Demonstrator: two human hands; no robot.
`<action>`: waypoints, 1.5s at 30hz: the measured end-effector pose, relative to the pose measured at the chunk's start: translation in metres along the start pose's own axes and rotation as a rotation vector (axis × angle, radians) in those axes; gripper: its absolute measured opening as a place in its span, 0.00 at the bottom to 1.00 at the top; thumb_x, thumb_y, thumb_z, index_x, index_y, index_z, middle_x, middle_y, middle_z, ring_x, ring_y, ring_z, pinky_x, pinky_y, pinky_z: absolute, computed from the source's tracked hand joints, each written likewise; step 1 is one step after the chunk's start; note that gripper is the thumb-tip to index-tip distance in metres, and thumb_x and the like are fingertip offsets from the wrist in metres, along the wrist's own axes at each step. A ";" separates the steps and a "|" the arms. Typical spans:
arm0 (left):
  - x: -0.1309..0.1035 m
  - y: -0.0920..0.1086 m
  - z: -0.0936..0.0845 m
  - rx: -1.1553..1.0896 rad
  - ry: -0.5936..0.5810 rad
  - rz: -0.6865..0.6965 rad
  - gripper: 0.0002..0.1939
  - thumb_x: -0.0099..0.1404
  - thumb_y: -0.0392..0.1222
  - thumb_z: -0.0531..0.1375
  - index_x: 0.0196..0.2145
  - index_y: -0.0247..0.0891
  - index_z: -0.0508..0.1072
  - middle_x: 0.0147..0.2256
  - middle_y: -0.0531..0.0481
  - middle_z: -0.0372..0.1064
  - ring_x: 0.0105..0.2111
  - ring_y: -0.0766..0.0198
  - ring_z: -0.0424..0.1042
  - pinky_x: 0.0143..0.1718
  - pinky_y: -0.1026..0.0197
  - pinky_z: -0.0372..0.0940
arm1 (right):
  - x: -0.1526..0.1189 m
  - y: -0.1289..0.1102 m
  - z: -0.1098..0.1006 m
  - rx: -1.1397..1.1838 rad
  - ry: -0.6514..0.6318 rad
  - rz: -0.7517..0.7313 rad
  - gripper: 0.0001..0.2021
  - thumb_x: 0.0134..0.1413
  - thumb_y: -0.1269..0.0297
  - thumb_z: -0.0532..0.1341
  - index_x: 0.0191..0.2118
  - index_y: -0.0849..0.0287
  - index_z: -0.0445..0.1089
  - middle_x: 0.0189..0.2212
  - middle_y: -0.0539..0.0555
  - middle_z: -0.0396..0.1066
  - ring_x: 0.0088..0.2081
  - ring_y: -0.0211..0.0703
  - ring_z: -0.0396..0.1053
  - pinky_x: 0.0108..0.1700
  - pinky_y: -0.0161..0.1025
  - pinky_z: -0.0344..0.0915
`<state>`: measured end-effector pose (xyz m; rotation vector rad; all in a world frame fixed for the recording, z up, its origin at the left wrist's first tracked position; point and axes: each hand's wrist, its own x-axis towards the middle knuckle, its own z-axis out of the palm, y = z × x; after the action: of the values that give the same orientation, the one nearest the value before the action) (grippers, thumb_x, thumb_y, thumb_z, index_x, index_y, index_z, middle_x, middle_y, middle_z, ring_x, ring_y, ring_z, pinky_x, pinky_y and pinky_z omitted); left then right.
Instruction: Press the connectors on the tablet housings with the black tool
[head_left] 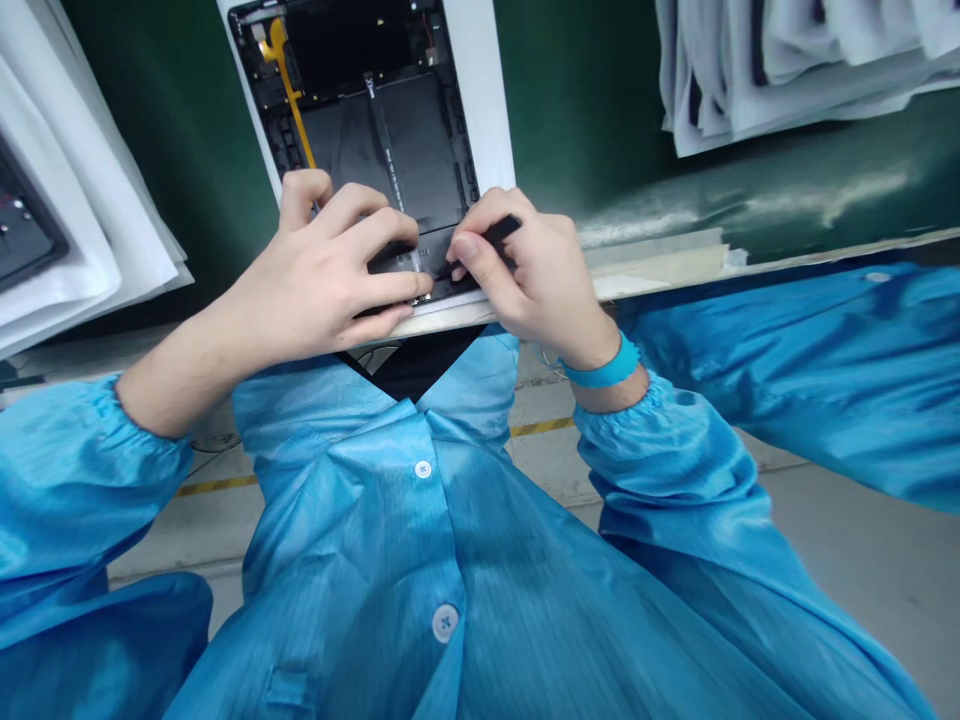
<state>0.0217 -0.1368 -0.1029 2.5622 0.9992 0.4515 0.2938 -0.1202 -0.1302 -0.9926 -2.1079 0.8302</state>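
An opened tablet (420,150) lies on a white sheet at the bench edge. Its dark inside shows, with a yellow flex cable (287,75) on the left and a thin printed ribbon cable (386,145) down the middle. My left hand (337,260) rests over its lower left part, fingers apart and bent, fingertips at the near edge. In my right hand (521,265) is a slim black tool (504,230), pinched between thumb and fingers. Its tip points at the tablet's lower right, beside my left fingertips. Whether it is tweezers or a pry stick is hidden by the fingers.
White foam sheets with another dark device (26,220) lie at the left. More white sleeves (750,80) are stacked at the back right on the green mat (585,110). A person's blue sleeve (810,360) shows at the right, below the bench edge.
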 end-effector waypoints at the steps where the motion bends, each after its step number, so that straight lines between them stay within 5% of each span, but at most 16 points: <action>1: 0.000 0.000 0.000 0.011 -0.005 0.006 0.14 0.82 0.51 0.62 0.58 0.62 0.85 0.61 0.45 0.77 0.64 0.36 0.73 0.64 0.23 0.61 | 0.001 0.000 0.000 -0.015 -0.005 -0.003 0.25 0.81 0.36 0.50 0.42 0.48 0.73 0.35 0.52 0.75 0.43 0.53 0.79 0.56 0.57 0.80; 6: -0.001 -0.003 -0.003 0.111 -0.044 0.066 0.17 0.85 0.53 0.58 0.60 0.53 0.83 0.62 0.46 0.76 0.64 0.39 0.69 0.63 0.23 0.61 | 0.004 -0.001 0.002 -0.039 -0.051 -0.025 0.25 0.82 0.37 0.48 0.42 0.47 0.72 0.36 0.53 0.76 0.44 0.53 0.78 0.59 0.58 0.79; 15: 0.010 0.000 -0.007 0.023 -0.042 0.026 0.11 0.81 0.51 0.62 0.51 0.60 0.87 0.58 0.45 0.80 0.64 0.35 0.74 0.63 0.23 0.63 | 0.006 -0.003 0.003 -0.044 -0.021 -0.015 0.24 0.81 0.39 0.47 0.41 0.47 0.69 0.33 0.54 0.74 0.44 0.57 0.73 0.63 0.65 0.72; 21: 0.008 -0.009 -0.003 0.187 -0.046 0.159 0.16 0.85 0.52 0.57 0.55 0.49 0.84 0.62 0.45 0.75 0.62 0.39 0.70 0.60 0.24 0.63 | 0.008 -0.003 0.004 -0.097 -0.036 -0.018 0.26 0.81 0.36 0.45 0.41 0.47 0.68 0.35 0.53 0.76 0.43 0.54 0.73 0.64 0.63 0.69; 31: -0.006 -0.010 0.008 0.181 0.019 0.177 0.18 0.87 0.48 0.55 0.63 0.46 0.80 0.64 0.47 0.73 0.63 0.44 0.67 0.65 0.26 0.56 | 0.010 -0.008 0.002 -0.155 -0.007 -0.001 0.28 0.82 0.36 0.40 0.39 0.50 0.64 0.36 0.53 0.79 0.42 0.51 0.75 0.62 0.62 0.65; 45: -0.003 -0.004 0.005 0.162 -0.020 0.162 0.20 0.86 0.49 0.58 0.70 0.50 0.74 0.64 0.39 0.75 0.62 0.41 0.73 0.58 0.33 0.74 | 0.011 0.001 0.002 -0.145 0.123 0.047 0.28 0.82 0.36 0.41 0.37 0.48 0.65 0.28 0.52 0.72 0.37 0.53 0.71 0.59 0.61 0.65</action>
<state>0.0196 -0.1369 -0.1091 2.8006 0.8566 0.4012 0.2874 -0.1109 -0.1286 -1.1432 -2.0689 0.6286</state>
